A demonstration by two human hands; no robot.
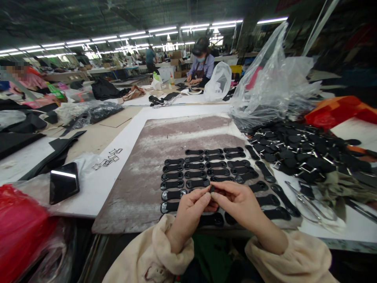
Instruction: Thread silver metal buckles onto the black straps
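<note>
Both my hands meet over the near part of a worn grey-brown board (132, 177). My left hand (193, 208) and my right hand (238, 200) pinch a small black piece (212, 189) between their fingertips, mostly hidden by the fingers. Rows of black strips with rounded, shiny ends (171, 184) lie on the board around and beneath my hands. Some strips at the right of the board lie slanted, such as one black strip (265, 171).
Metal buckles (107, 159) and a black phone (64, 182) lie at the left. To the right are a heap of black buckled pieces (297, 149), scissors (308, 202) and clear plastic bags (265, 78). A person (202, 65) works across the table.
</note>
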